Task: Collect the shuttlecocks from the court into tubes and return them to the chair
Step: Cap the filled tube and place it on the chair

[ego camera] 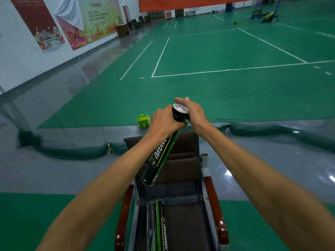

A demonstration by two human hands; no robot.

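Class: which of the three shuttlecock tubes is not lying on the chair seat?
The tilted tube, gripped by the left hand and right hand; the other two lie flat on the seat.

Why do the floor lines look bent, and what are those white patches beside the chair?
Head view: the wide-angle lens bows the court lines; the white patches are glare on the glossy grey floor; the netting veils the court, so the far banners look soft; the shuttlecock tube is sharp.

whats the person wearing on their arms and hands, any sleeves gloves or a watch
Both arms are bare as far as the picture shows, no sleeves. The left hand and right hand have no gloves, and no watch, ring or wristband shows.
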